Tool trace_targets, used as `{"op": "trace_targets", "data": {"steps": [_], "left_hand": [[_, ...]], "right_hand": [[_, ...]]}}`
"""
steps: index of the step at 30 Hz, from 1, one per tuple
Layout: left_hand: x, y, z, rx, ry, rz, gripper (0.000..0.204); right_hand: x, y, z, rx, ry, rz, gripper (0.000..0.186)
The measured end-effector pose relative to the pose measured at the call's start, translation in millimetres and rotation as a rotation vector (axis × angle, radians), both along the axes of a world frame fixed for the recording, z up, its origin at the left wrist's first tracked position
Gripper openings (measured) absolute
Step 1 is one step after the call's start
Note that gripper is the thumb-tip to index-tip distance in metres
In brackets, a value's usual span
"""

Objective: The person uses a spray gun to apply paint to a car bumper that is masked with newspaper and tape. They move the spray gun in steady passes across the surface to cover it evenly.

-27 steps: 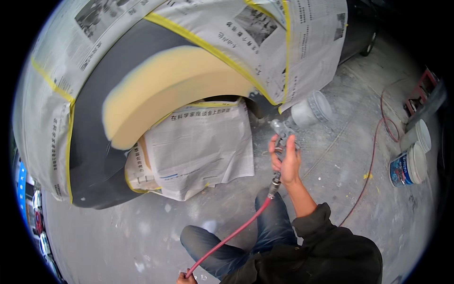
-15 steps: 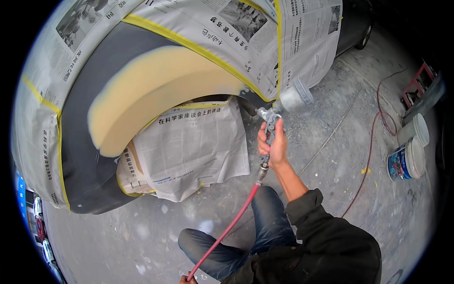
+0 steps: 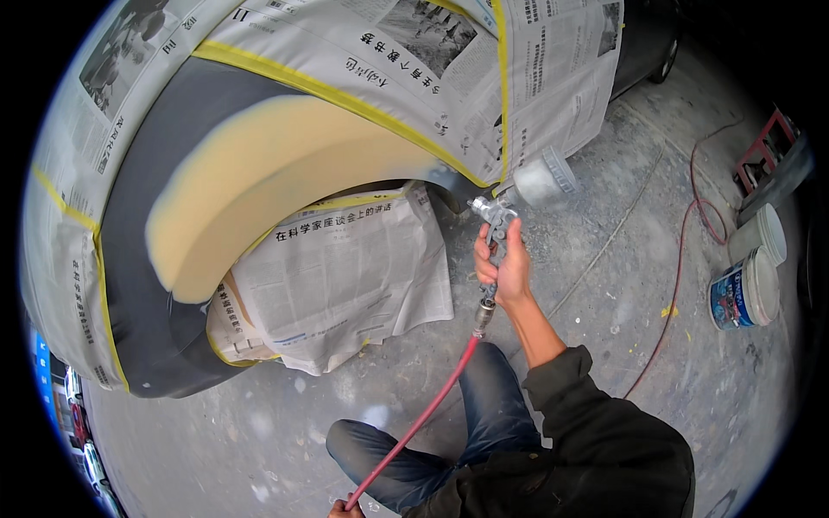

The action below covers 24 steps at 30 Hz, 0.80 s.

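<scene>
Holding one spray gun (image 3: 498, 212) — right grip (image 3: 512, 269); one hose (image 3: 416, 421) — left grip (image 3: 345, 510).

Metallic spray gun (image 3: 495, 212), smooth rubbery hose (image 3: 430, 412), matt fender (image 3: 138, 324), creased newspaper (image 3: 345, 276), rough floor (image 3: 596, 302)

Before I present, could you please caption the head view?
Right hand holds a spray gun by a newspaper-masked car; left hand grips its red hose.

An auto-body workshop (paper-masked car (image 3: 268, 164), spray gun (image 3: 498, 214)).
</scene>
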<state>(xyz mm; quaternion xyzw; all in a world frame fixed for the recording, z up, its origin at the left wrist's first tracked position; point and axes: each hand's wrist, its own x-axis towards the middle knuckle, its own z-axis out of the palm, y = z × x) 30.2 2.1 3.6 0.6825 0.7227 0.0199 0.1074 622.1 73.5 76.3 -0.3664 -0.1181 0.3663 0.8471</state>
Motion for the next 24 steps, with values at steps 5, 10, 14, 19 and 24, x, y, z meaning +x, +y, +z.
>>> {"op": "trace_targets", "data": {"steps": [5,10,14,19,24], "left_hand": [[23,3,12,-0.028,-0.029,-0.01,0.04],[43,7,27,-0.088,-0.063,-0.011,0.036],[38,13,14,-0.091,-0.048,-0.028,0.031],[28,15,-3,-0.099,-0.074,-0.057,0.028],[30,16,-11,-0.079,-0.074,-0.092,0.027]], "right_hand": [[19,3,-24,-0.134,0.002,-0.069,0.057],[30,0,-28,-0.299,-0.041,-0.211,0.058],[31,-2,-10,-0.241,-0.033,-0.145,0.058],[25,-4,20,-0.167,-0.107,-0.069,0.058],[21,-10,50,-0.102,-0.191,-0.01,0.058]]}}
